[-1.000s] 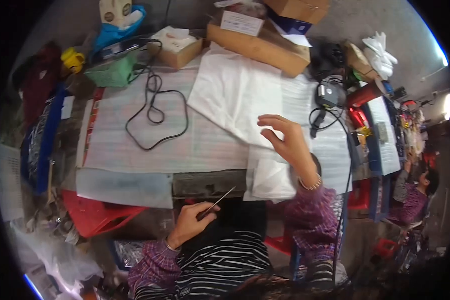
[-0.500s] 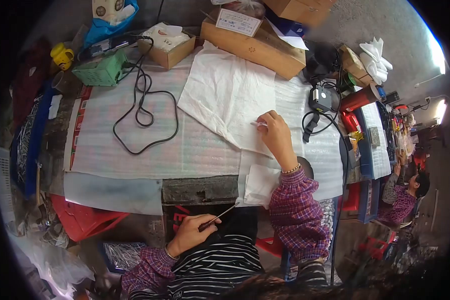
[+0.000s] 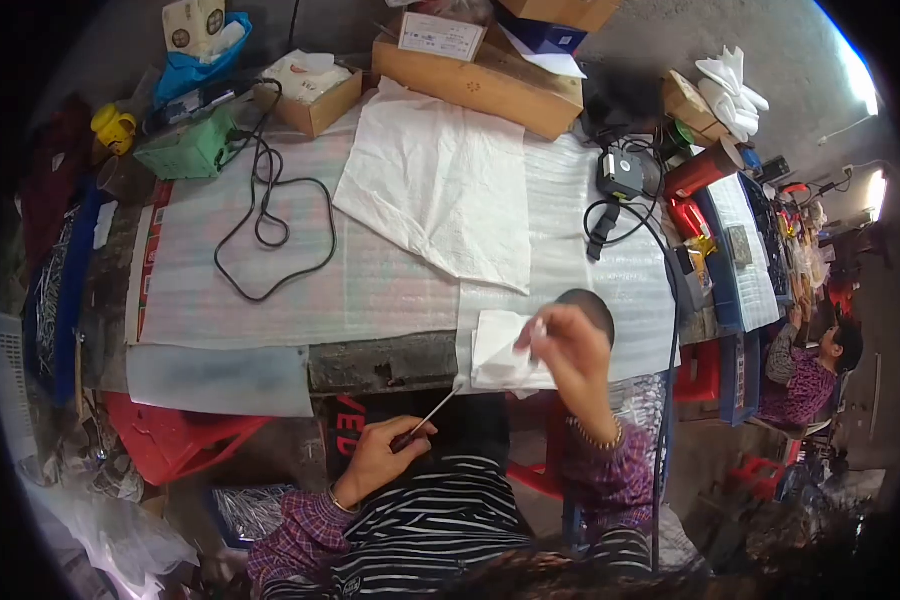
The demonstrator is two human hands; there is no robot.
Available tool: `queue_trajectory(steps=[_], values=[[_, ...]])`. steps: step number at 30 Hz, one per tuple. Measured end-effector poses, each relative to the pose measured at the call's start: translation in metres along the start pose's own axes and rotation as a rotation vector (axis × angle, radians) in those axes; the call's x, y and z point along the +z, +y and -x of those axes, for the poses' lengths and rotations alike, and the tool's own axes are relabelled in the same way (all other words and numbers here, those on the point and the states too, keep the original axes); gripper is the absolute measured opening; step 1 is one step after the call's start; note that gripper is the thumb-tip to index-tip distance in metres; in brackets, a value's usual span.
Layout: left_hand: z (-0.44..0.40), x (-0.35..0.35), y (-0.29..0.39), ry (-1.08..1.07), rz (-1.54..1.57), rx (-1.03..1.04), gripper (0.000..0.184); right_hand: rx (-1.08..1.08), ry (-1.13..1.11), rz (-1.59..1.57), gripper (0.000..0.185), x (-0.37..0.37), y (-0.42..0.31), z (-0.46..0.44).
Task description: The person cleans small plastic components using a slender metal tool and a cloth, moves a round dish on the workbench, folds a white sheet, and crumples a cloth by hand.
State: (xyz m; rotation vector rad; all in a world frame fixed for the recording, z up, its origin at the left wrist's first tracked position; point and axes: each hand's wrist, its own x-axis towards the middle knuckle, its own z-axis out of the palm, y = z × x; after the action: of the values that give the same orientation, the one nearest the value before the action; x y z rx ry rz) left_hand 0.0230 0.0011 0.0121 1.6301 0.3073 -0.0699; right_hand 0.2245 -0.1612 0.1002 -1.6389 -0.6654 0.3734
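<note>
My left hand [image 3: 380, 455] is closed round the dark handle of a thin-shafted metal tool [image 3: 436, 407], much like a screwdriver. Its shaft points up and right to the table edge, with a whitish bit at the tip. My right hand [image 3: 578, 362], somewhat blurred, pinches a small white scrap [image 3: 538, 336] between thumb and fingers; its material is unclear. Under and beside that hand lies a stack of folded white paper [image 3: 495, 345]. A round dark object [image 3: 587, 308] shows partly behind the fingers. Farther back, a large white sheet [image 3: 440, 180] is spread on the foam-covered table [image 3: 390, 310].
A black cable [image 3: 332, 235] loops across the left side from a green box [image 3: 185, 150]. Cardboard boxes [image 3: 470, 85] line the back. At right are a black device [image 3: 620, 175] and a dark red cylinder [image 3: 703, 168]. Another person [image 3: 805, 375] sits far right.
My right hand has come back from the white sheet toward me, over the folded paper, with the small white scrap still pinched. My left hand keeps its hold on the tool. The view has shifted slightly.
</note>
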Motion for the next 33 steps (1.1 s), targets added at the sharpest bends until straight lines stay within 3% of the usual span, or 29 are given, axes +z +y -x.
queue_trajectory(steps=[3, 8, 17, 22, 28, 33], values=[[-0.003, 0.001, -0.002, -0.014, 0.001, 0.027, 0.015, 0.424, -0.042, -0.338, 0.017, 0.014, 0.009, 0.05], [-0.004, 0.009, -0.014, -0.034, 0.014, 0.038, 0.007, 0.684, -0.094, -0.448, 0.017, 0.032, 0.068, 0.112], [-0.008, 0.013, -0.01, -0.102, 0.003, -0.09, 0.009, 0.716, -0.158, -0.294, 0.034, 0.041, 0.086, 0.137], [-0.008, 0.013, -0.018, -0.182, 0.099, -0.196, 0.009, 0.674, -0.162, -0.223, 0.032, 0.043, 0.086, 0.136], [-0.007, 0.015, -0.026, -0.188, 0.105, -0.101, 0.008, 0.659, -0.206, -0.146, 0.03, 0.043, 0.086, 0.135], [-0.009, 0.012, -0.013, -0.182, 0.046, -0.211, 0.01, 0.678, -0.152, -0.157, 0.028, 0.043, 0.093, 0.139]])
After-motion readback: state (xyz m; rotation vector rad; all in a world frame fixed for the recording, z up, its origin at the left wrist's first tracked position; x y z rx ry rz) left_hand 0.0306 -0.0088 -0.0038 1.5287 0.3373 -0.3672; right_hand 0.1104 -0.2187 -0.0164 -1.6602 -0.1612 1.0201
